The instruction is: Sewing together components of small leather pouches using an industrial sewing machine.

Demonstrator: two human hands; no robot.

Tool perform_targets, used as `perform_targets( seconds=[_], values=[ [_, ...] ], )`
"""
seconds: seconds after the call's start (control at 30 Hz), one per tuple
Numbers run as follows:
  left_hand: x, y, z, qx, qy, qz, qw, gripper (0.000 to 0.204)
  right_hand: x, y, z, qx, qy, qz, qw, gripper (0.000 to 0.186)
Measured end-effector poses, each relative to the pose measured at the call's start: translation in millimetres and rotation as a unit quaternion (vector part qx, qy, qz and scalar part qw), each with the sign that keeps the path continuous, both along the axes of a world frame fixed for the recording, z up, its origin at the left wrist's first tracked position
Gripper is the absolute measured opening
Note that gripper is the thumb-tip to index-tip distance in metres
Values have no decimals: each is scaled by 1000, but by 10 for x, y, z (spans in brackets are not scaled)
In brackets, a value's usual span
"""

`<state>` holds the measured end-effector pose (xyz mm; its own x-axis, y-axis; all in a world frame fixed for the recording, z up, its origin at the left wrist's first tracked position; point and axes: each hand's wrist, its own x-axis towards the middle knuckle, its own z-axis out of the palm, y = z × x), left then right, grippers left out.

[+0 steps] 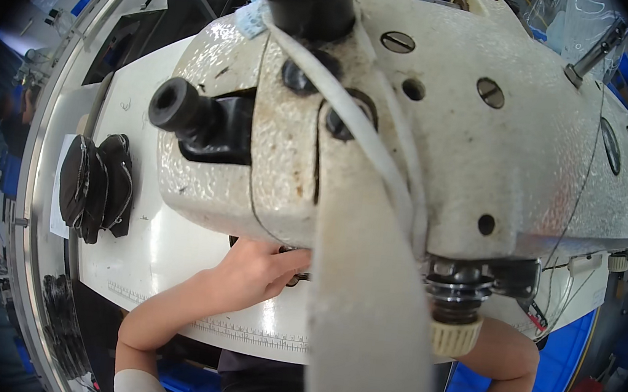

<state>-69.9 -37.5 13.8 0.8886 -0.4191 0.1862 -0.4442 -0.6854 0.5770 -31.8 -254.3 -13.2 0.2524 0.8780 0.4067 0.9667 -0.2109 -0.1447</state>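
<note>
The white head of a sewing machine (245, 196) fills the upper middle, close to the camera. Below its left end is my left hand (256, 270), fingers bent and thumb pressed inward beside dark metal parts. Its fingertips are partly covered by the machine, and what they grip cannot be made out. My right forearm reaches in from the lower right, behind the cream tension knob (455, 337); the machine and a wide white strap (372, 301) hide that hand.
Stacked black zippered fabric pieces (93, 188) lie on the white table (162, 257) at left. A bundle of black strips (58, 314) sits lower left, beside a metal rail (24, 242). Ruler markings run along the table's near edge. A red-and-black tool (537, 317) is at right.
</note>
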Motion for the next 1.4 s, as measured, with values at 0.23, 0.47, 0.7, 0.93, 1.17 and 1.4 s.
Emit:
perform_targets(
  seconds=[0.23,0.47,0.7,0.93,1.17,1.4],
  values=[
    [124,129,-147,25,46,9,999,29,99,51,-123,57,85,-61,993,29],
    [177,219,-360,114,41,57,991,23,265,99,41,42,-5,-112,993,16],
    [261,156,-383,82,-161,58,982,26,323,133,63,101,-4,-89,991,18],
    [347,128,-220,11,-147,14,989,29,278,98,54,-60,194,-120,972,22],
    [372,82,-178,-26,-132,-1,991,26,204,95,-2,-183,375,-146,897,23],
    [348,48,-136,-5,-128,3,992,20,214,107,-140,-79,347,-158,921,12]
  ],
)
